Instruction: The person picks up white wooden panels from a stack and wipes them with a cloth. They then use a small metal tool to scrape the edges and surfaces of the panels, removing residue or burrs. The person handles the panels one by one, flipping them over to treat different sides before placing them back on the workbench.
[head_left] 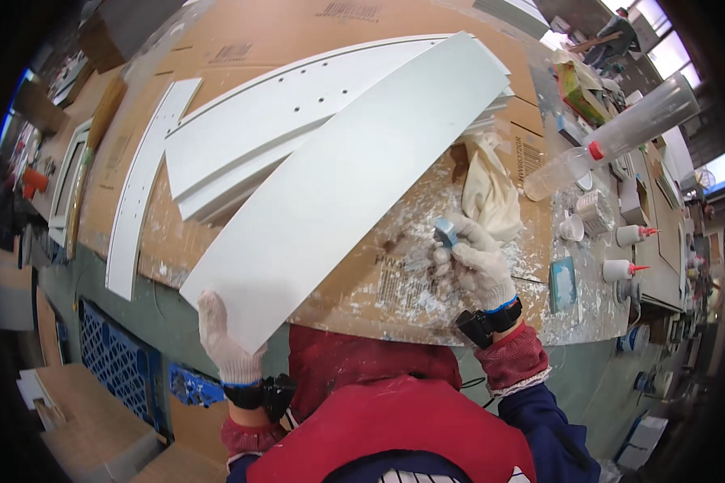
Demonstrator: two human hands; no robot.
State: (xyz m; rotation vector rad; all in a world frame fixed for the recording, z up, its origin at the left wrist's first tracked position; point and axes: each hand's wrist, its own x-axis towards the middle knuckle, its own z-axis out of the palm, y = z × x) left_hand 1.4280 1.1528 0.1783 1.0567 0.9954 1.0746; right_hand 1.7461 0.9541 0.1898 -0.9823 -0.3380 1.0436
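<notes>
A long white panel [354,169] lies slantwise over a stack of white boards [254,105], its near end jutting past the table's front edge. My left hand [227,342], in a white glove, grips that near end, thumb on top and fingers hidden underneath. To the right of the panel, my gloved right hand [479,262] is closed round a small blue-grey block [445,233] and hovers or rests over the cardboard; I cannot tell which. A cream cloth [491,189] lies just beyond this hand.
Cardboard [387,274] spotted with white flakes covers the table. A narrow white strip [141,193] with holes lies left. On the right are a clear plastic bottle [552,173], white cups [572,228], red-tipped glue bottles [620,270] and a blue pad [563,283]. A person [616,36] is far off.
</notes>
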